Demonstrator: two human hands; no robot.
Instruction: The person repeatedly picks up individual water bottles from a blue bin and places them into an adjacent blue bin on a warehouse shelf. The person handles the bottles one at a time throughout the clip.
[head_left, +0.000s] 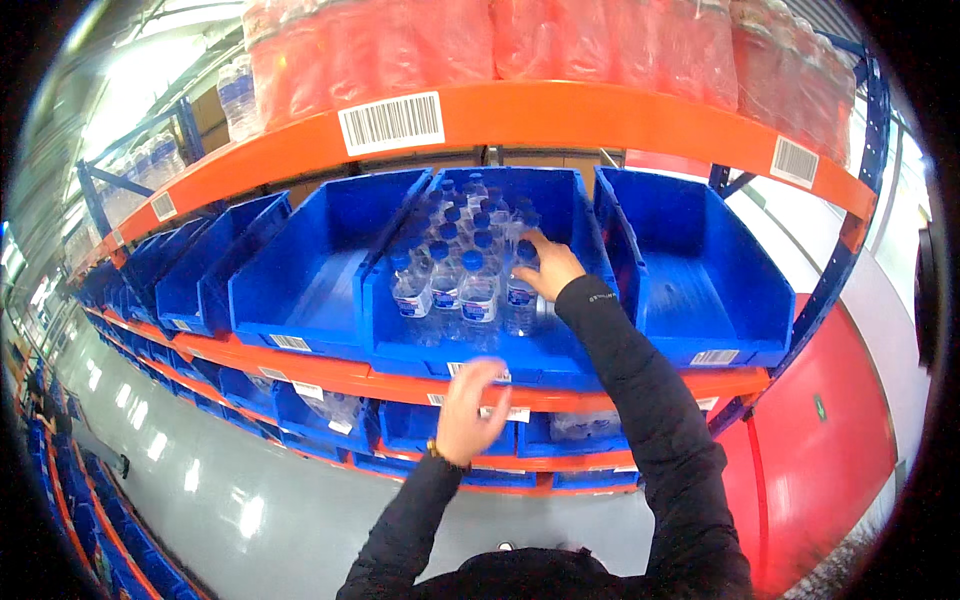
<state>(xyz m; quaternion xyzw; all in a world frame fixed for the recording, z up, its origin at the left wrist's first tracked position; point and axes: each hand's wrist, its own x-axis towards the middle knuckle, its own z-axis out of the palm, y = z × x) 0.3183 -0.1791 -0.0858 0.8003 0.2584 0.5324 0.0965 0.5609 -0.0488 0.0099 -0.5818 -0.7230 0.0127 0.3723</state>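
Observation:
A blue plastic bin (577, 202) on the shelf before me holds several clear water bottles (478, 298) with blue caps and white labels, standing upright in rows. My right hand (553, 264) reaches into this bin, thumb and fingers around the cap of a water bottle (521, 300) at the front right of the group. Below the bin's front lip, my left hand (472, 412) hangs in the air, blurred, with its fingers apart and nothing in it. Part of a barcode label (457, 370) on the bin is hidden behind its fingertips.
Blue bins flank this one on the left (300, 262) and right (690, 277). An orange shelf beam (562, 112) crosses above, under shrink-wrapped bottle packs (600, 45). Lower shelves hold more bins (412, 427). A blue upright (832, 270) stands at right; grey floor (300, 487) lies below.

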